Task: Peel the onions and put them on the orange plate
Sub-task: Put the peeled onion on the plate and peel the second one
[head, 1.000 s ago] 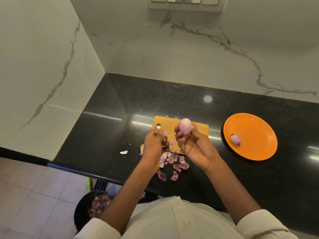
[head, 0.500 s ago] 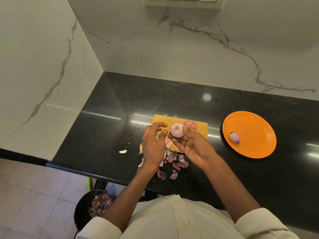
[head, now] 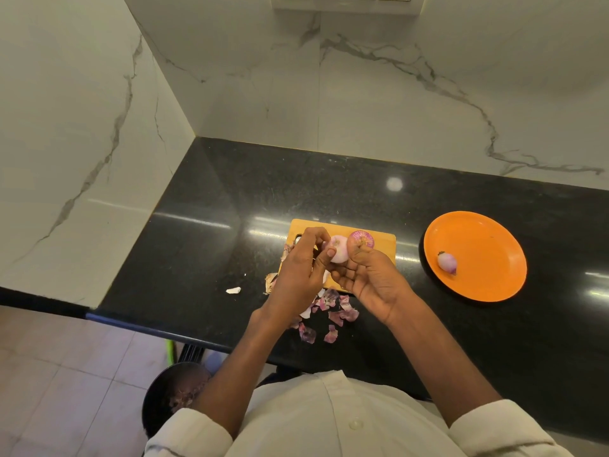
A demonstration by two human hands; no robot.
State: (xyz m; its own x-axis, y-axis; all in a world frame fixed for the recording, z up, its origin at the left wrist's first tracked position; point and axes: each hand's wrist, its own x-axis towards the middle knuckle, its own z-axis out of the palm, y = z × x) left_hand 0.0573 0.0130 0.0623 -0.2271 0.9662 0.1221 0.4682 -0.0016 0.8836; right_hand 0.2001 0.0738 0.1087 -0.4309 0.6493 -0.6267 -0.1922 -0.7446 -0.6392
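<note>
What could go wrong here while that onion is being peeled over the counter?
The onion is held only by the fingers of both hands above the cutting board; being smooth, it might slip and roll away. Loose peels lie near the counter edge and could fall to the floor. The orange plate sits well to the right, so the carry there is another chance to drop it.

Between the cutting board (head: 384, 240) and the orange plate (head: 487, 239) lies a strip of bare black tabletop (head: 408, 258) where a hand could pass. Behind the board the tabletop runs open to the marble wall (head: 362, 103). Loose onion skins (head: 339, 313) litter the near edge, and a peeled onion (head: 447, 261) sits on the plate's left part.
</note>
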